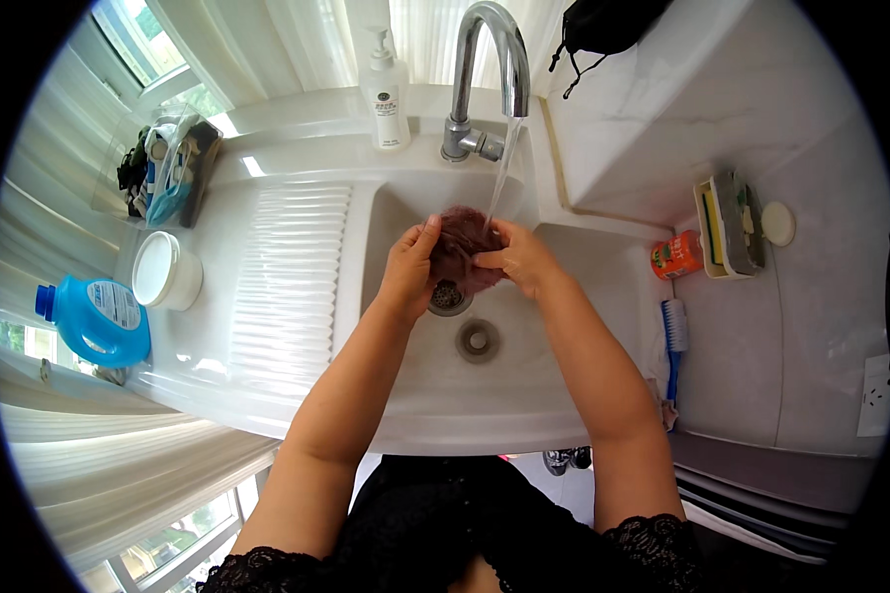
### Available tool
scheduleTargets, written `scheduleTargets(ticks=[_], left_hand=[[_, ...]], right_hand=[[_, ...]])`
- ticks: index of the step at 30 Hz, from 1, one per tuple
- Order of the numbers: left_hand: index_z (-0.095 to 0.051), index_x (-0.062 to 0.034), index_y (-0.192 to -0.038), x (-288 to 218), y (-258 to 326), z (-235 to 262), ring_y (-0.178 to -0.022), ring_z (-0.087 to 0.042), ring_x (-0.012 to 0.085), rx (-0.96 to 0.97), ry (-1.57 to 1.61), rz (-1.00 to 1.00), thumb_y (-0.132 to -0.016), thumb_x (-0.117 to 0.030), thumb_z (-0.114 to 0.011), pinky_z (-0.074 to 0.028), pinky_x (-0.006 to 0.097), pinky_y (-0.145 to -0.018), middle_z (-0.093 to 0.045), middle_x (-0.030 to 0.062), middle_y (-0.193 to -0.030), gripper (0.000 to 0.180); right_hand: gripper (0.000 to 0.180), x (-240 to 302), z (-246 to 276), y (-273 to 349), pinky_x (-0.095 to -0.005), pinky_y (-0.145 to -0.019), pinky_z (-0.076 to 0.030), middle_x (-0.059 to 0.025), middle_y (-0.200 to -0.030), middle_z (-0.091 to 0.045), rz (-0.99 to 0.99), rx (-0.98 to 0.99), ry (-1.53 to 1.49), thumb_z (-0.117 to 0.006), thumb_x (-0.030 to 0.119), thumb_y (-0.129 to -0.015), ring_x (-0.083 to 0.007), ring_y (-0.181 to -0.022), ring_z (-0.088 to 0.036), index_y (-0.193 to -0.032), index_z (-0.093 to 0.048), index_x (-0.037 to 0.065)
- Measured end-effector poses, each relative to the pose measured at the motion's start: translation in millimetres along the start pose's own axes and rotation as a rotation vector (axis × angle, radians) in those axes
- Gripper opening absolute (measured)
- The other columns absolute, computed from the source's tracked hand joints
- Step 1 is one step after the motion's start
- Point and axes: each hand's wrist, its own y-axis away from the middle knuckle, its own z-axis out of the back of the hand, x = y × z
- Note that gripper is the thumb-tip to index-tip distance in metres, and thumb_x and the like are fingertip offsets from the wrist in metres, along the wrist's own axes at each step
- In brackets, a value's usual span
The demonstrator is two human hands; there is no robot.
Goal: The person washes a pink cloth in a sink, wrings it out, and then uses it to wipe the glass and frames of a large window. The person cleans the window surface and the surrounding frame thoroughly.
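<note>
Mauve cloth (462, 255), thin and bunched, is held between two hands over the white sink (519, 400), toward the back of its basin. The left hand (411, 259) has it from nine o'clock, its grip pinching the edge between thumb and fingers; the right hand (520, 261) has it from three, its grip likewise closed on the fabric with the thumb in front. A stream of water (505, 170) comes down from the chrome faucet (516, 74) and meets the cloth's edge beside the right fingers.

Taken from the cloth, a metal drain strainer (449, 297) shows just below at six o'clock, with a round grey fitting (478, 340) beyond it. The ribbed washboard (292, 287) lies toward nine o'clock, with a white tub (167, 274) farther out and a blue jug (104, 324) between eight and nine. A white pump bottle (387, 107) stands at eleven. At three sits an orange container (676, 256) beside a sponge holder (727, 229); a blue-handled brush (673, 346) leans near four.
</note>
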Motion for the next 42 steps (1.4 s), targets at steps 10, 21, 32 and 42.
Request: scheduleTargets(ticks=[10,21,32,42], left_hand=[[-0.057,-0.0081,-0.113,29.1,-13.7,21.7,-0.100,-0.061,0.0178,-0.098,-0.191,0.091,-0.098,-0.034,-0.056,-0.051,0.035,-0.085,-0.062,0.0092,-0.108,0.030],[-0.053,-0.0105,-0.127,39.2,-26.3,8.9,-0.112,-0.058,0.0314,0.062,0.262,0.302,-0.101,-0.049,-0.037,-0.046,0.051,-0.097,-0.058,0.0118,-0.126,0.050],[-0.058,-0.0079,-0.112,40.9,-33.2,-27.9,-0.100,-0.062,0.0238,-0.204,0.235,0.230,-0.097,-0.058,-0.042,-0.052,0.039,-0.086,-0.063,0.0084,-0.107,0.054],[-0.058,-0.0048,-0.098,55.7,-41.0,-41.9,-0.081,-0.060,0.0213,-0.386,0.053,0.072,-0.096,-0.035,-0.056,-0.051,0.037,-0.067,-0.061,0.0088,-0.092,0.030]], right_hand=[[0.031,10.2,21.1,20.7,-0.0321,-0.067,-0.054,-0.0100,-0.096,-0.067,-0.140,-0.198,-0.173,-0.070,0.009,-0.079,-0.0176,-0.085,-0.065,-0.106,-0.061,-0.002],[0.038,-23.5,0.9,7.5,-0.0325,-0.082,-0.053,-0.0094,-0.106,-0.064,0.024,-0.189,-0.292,-0.066,0.022,-0.091,-0.0180,-0.096,-0.063,-0.121,-0.056,0.000],[0.055,-52.5,-33.2,-21.5,-0.0347,-0.082,-0.049,-0.0135,-0.100,-0.068,0.270,-0.496,0.176,-0.069,0.050,-0.084,-0.0236,-0.090,-0.064,-0.113,-0.065,0.005],[0.044,-43.5,-24.8,-20.9,-0.0317,-0.068,-0.048,-0.0098,-0.074,-0.067,0.224,-0.666,0.285,-0.061,0.041,-0.091,-0.0173,-0.071,-0.060,-0.083,-0.067,-0.002]])
